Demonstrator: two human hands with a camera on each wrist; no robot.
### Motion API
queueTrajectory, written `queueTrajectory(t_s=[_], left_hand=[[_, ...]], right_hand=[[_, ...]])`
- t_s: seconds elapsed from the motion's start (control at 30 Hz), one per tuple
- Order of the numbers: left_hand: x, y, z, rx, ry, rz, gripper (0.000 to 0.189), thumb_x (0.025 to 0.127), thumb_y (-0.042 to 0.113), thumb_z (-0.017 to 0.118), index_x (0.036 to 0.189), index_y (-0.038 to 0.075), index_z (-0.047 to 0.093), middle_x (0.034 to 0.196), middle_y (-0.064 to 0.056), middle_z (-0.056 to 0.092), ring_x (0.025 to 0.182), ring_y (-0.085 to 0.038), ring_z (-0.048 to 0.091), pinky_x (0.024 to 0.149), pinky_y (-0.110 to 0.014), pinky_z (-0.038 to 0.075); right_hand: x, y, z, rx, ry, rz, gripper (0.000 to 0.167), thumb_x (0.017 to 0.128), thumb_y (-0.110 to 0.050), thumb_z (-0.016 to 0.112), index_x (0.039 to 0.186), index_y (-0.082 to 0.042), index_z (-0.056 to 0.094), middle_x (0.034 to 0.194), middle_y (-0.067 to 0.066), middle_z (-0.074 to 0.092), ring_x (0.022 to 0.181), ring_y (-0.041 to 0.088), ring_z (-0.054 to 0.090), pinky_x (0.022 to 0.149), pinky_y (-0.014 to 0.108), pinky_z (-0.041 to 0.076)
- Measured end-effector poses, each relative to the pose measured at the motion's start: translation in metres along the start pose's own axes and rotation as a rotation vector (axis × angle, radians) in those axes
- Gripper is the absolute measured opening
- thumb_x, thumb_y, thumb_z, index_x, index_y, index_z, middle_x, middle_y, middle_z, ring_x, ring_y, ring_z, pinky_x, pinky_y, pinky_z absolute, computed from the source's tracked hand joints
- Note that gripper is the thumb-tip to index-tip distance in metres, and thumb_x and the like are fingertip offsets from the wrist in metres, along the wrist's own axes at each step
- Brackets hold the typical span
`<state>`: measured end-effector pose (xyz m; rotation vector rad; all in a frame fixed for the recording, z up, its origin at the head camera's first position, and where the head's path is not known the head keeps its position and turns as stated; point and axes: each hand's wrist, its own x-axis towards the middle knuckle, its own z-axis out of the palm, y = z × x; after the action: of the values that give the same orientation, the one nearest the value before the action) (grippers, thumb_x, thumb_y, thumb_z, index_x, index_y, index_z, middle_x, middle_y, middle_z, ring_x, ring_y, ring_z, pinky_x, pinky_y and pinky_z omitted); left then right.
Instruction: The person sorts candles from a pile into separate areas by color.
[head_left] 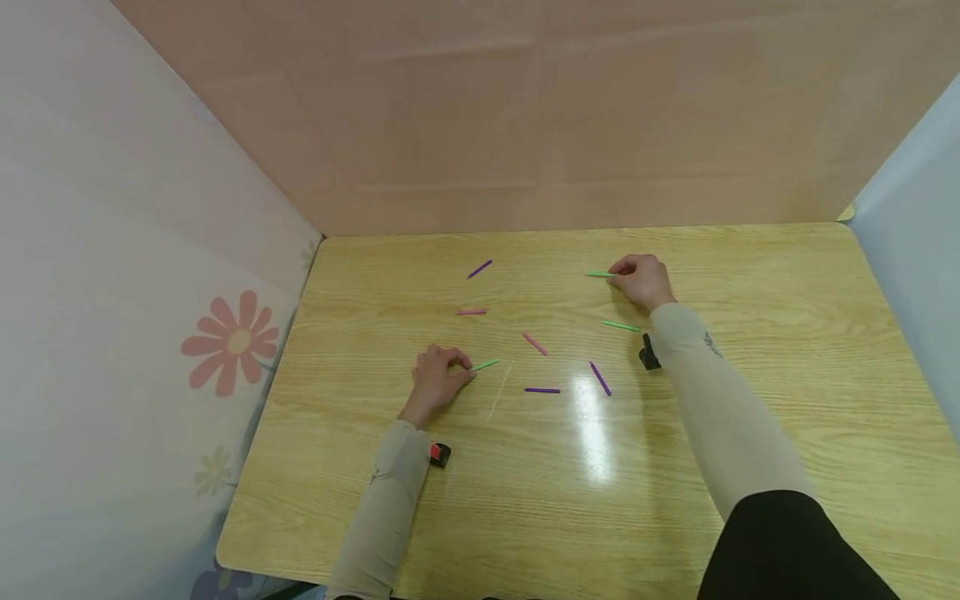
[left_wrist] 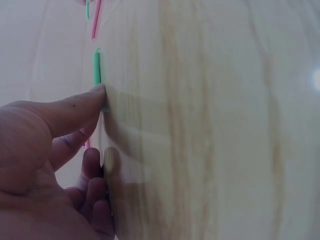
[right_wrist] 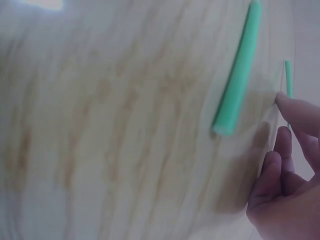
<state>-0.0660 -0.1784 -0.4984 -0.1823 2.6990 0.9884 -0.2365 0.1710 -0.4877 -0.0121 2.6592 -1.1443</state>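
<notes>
My left hand (head_left: pixel 435 382) pinches the near end of a slim green stick (head_left: pixel 487 364) between thumb and finger, low over the wooden table. In the left wrist view the thumb covers part of that green stick (left_wrist: pixel 97 67). Farther off to the right, my right hand (head_left: pixel 643 280) pinches another green stick (head_left: pixel 597 273) at its right end, and its tip points left. A third green stick (head_left: pixel 621 326) lies on the table just below the right hand; the right wrist view shows this loose green stick (right_wrist: pixel 237 75) close up.
Two pink sticks (head_left: pixel 535 344) and three purple sticks (head_left: pixel 542 390) lie scattered on the wooden table (head_left: pixel 525 517) around and between the hands. A beige panel (head_left: pixel 540 117) stands along the back edge. On the left is a wall (head_left: pixel 150 292) with printed flowers.
</notes>
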Motion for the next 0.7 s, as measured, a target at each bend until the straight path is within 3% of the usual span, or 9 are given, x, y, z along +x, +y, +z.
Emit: queueTrajectory(t_s=[0.7], left_hand=[[-0.0004, 0.0007, -0.0001, -0.017, 0.010, -0.002, 0.011, 0.089, 0.028, 0.069, 0.094, 0.018, 0.067, 0.106, -0.009, 0.050, 0.104, -0.032, 0.037, 0.089, -0.046, 0.025]], right_hand=[[-0.0008, -0.0020, 0.0020, -0.002, -0.035, 0.015, 0.028, 0.097, -0.017, 0.055, 0.118, 0.000, 0.062, 0.119, 0.023, 0.056, 0.111, 0.038, 0.048, 0.095, 0.051, 0.039]])
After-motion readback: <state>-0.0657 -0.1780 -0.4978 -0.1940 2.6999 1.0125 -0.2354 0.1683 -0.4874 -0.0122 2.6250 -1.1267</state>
